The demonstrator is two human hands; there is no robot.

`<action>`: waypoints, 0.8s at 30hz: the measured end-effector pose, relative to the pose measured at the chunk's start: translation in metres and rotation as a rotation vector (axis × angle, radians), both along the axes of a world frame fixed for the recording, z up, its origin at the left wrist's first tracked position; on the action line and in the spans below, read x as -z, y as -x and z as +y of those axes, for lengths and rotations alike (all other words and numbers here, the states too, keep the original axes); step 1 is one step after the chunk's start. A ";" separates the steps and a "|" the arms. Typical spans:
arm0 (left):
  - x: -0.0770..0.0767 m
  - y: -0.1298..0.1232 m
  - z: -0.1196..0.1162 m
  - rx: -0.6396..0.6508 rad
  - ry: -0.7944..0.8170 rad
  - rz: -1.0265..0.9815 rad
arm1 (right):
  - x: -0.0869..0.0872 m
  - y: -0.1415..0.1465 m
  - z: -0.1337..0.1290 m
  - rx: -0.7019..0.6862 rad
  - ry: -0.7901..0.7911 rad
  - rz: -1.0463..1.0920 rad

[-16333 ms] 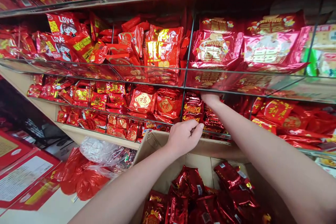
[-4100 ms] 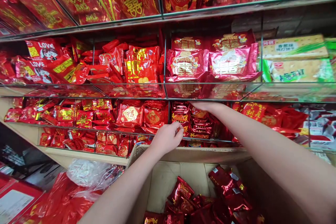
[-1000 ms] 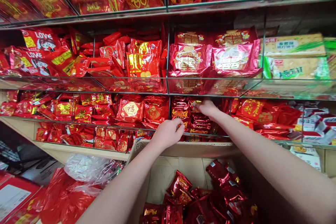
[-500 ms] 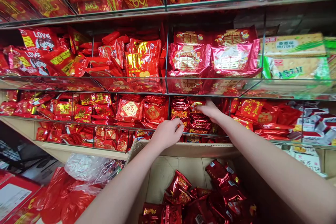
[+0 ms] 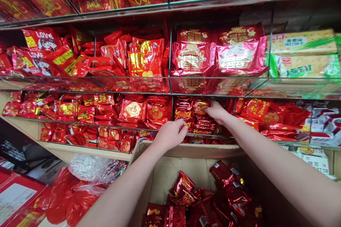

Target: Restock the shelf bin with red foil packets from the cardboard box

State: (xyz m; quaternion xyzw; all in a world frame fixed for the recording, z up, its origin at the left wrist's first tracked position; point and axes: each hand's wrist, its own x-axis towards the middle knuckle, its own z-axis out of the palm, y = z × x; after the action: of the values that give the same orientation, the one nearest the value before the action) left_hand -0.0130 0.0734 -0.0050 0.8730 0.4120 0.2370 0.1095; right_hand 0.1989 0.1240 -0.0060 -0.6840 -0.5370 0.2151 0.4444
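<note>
My right hand (image 5: 217,112) reaches into a lower shelf compartment, its fingers bent against the right side of a small red and gold snack packet (image 5: 199,106). That packet lies on top of a stack of similar packets (image 5: 204,126). At the front of the same compartment is my left hand (image 5: 172,135), with its fingers curled together beside another stack (image 5: 183,113). Whatever the left fingers hold, if anything, is hidden. Below both arms stands an open cardboard box (image 5: 170,165), with loose dark red packets (image 5: 183,186) lying inside.
Clear dividers and a front ledge (image 5: 144,129) bound the compartments. Larger pink-red packets (image 5: 191,56) and green-trimmed crackers (image 5: 303,65) fill the shelf above. Red square packets (image 5: 132,109) lie to the left. Red plastic bags (image 5: 77,198) sit left of the box.
The view has shifted slightly. My right hand's fingers have bent more beside the top packet, while my left hand stays almost where it was.
</note>
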 end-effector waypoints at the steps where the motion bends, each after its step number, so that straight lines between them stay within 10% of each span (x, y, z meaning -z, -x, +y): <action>1: 0.000 0.000 0.000 -0.001 -0.002 0.001 | -0.001 0.000 -0.001 -0.013 0.015 -0.017; 18: -0.009 -0.003 -0.004 -0.007 0.019 0.007 | -0.030 -0.007 -0.033 0.077 0.075 -0.487; 21: -0.007 -0.004 -0.005 0.000 0.011 -0.010 | -0.029 0.006 -0.087 -0.096 -0.251 -0.598; 24: -0.004 -0.005 -0.003 0.031 0.000 -0.017 | -0.006 0.024 -0.152 -0.599 -0.348 -0.633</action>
State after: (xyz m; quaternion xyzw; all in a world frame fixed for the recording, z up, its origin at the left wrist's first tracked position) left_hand -0.0081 0.0701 -0.0013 0.8772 0.3974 0.2427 0.1168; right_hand 0.1752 -0.0276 -0.0004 -0.4463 -0.8479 0.0215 0.2855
